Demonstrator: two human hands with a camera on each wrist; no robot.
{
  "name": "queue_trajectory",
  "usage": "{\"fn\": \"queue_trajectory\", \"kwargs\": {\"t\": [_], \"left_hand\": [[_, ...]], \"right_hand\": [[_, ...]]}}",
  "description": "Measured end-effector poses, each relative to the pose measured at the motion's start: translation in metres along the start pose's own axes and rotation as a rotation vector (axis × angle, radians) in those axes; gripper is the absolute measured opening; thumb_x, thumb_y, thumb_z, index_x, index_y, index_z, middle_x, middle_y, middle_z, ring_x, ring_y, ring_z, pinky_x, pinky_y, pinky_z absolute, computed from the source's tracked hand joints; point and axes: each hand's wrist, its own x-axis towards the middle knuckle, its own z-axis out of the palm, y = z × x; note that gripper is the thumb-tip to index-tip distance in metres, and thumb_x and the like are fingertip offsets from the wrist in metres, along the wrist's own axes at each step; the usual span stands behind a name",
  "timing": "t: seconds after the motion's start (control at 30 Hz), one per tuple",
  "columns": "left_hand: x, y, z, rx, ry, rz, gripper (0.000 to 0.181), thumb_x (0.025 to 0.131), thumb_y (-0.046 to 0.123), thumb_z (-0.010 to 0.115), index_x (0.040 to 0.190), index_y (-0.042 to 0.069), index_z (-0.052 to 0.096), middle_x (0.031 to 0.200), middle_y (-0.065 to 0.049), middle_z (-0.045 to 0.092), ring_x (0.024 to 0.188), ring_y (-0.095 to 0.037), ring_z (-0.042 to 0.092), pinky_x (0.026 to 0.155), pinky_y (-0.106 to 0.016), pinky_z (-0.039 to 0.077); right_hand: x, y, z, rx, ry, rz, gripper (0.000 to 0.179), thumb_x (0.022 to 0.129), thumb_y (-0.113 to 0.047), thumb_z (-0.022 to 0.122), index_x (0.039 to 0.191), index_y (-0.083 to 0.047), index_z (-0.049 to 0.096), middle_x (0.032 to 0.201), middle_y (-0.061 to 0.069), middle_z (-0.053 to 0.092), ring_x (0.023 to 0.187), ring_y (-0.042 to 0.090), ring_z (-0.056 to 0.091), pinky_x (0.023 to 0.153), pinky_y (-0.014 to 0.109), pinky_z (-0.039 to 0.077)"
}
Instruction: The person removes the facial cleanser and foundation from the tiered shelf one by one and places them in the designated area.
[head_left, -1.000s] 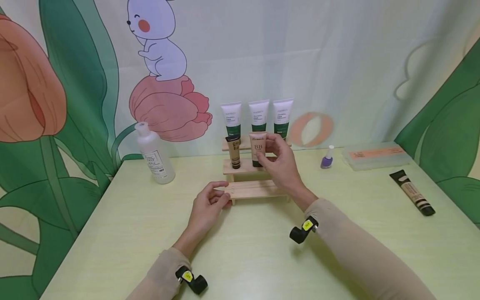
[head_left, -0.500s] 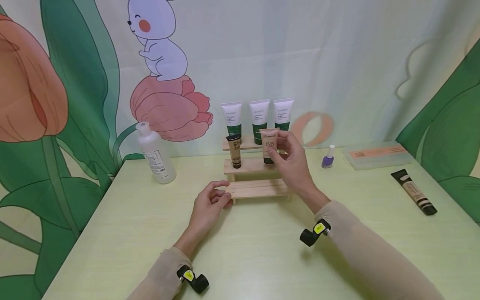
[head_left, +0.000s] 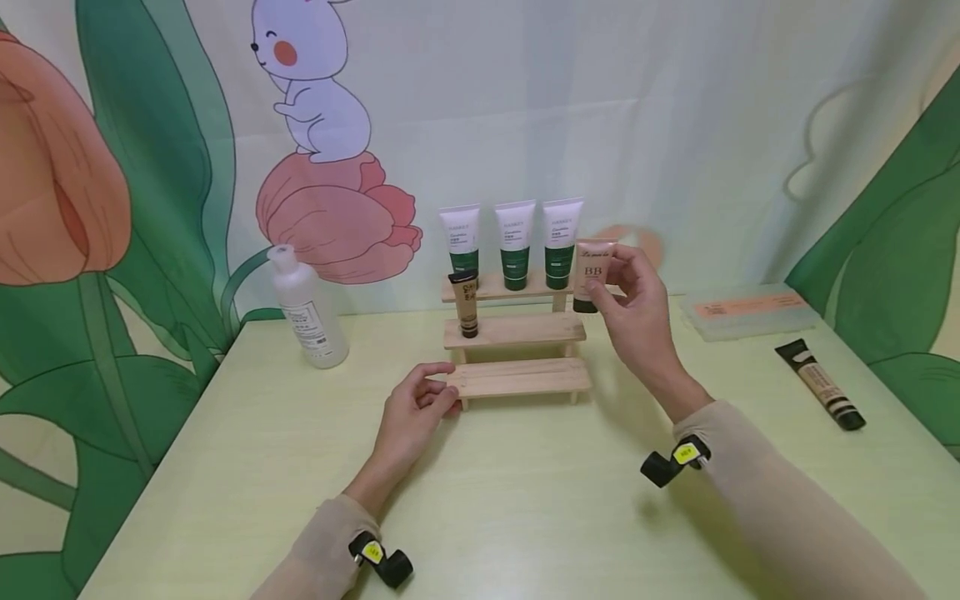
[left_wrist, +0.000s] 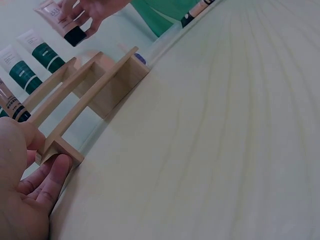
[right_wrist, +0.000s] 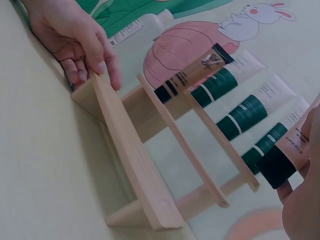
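Note:
My right hand pinches a pink BB cream tube with a black cap. The tube hangs upright in the air, right of a three-tier wooden display rack. My left hand grips the left end of the rack's lowest tier, thumb and fingers around it in the left wrist view. On the middle tier stands a tan tube with a black cap, at the left. Along the top tier are three white-and-green tubes, standing on their caps.
A white bottle stands left of the rack. To the right lie a flat clear box and a black-and-tan tube. A purple nail polish bottle is mostly hidden behind the rack in the left wrist view.
The BB cream tube has left the middle tier, moving right and up in my right hand, past the rack's right end. My left hand has stayed on the rack.

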Motion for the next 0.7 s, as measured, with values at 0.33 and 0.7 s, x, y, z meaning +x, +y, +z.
{"fn": "queue_trajectory", "kwargs": {"t": [0.33,0.7], "left_hand": [[-0.001,-0.001,0.000,-0.014,-0.007,-0.006,0.033,0.107,0.009,0.074,0.140,0.016,0.072,0.105,-0.012,0.080,0.091,-0.023,0.081,0.084,-0.025,0.063],[-0.001,0.001,-0.002,0.002,-0.005,-0.009,0.033,0.108,0.011,0.074,0.140,0.018,0.072,0.106,-0.013,0.080,0.092,-0.025,0.081,0.083,-0.024,0.062]], "right_hand": [[0.003,-0.005,-0.044,-0.044,0.096,0.002,0.038,0.108,0.000,0.069,0.145,-0.008,0.064,0.122,0.002,0.069,0.112,0.020,0.068,0.087,0.019,0.058],[0.005,-0.008,-0.095,-0.132,0.180,0.020,0.043,0.108,0.001,0.068,0.148,-0.015,0.064,0.128,-0.002,0.067,0.117,0.019,0.064,0.097,0.019,0.056]]}}
